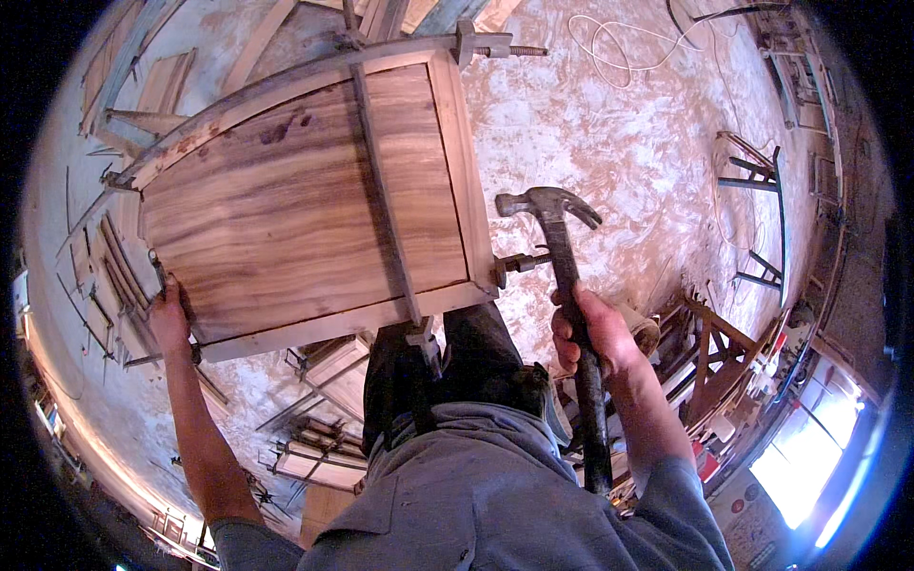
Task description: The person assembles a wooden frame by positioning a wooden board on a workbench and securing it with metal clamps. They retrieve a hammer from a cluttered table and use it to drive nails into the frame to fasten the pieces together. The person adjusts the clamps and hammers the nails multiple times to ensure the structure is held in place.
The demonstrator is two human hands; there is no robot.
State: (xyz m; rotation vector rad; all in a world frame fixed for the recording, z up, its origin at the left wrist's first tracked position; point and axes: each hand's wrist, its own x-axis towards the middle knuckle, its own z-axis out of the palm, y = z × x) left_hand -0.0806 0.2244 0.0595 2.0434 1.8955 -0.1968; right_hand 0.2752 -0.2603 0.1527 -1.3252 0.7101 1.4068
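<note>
In front of me is a framed wooden panel (276, 219) with brown streaked grain. A metal bar clamp (376, 176) crosses its face, and its screw end shows at the near edge. Another bar clamp (481, 45) runs along the far edge, while a clamp screw (519, 265) sticks out at the right near corner. My left hand (169, 322) is closed on the panel's left end, its fingers partly hidden. Held upright in my right hand (602, 333) is a claw hammer (560, 243), gripped by the dark handle. Its head is right of the panel, apart from it.
Wood pieces (167, 81) lie at the far left, and more stacked boards (324, 466) at the near left. A pale cord (619, 62) curls on the stained floor (609, 143). Dark metal stands (762, 181) are at right, with a cluttered wooden rack (709, 352) nearer.
</note>
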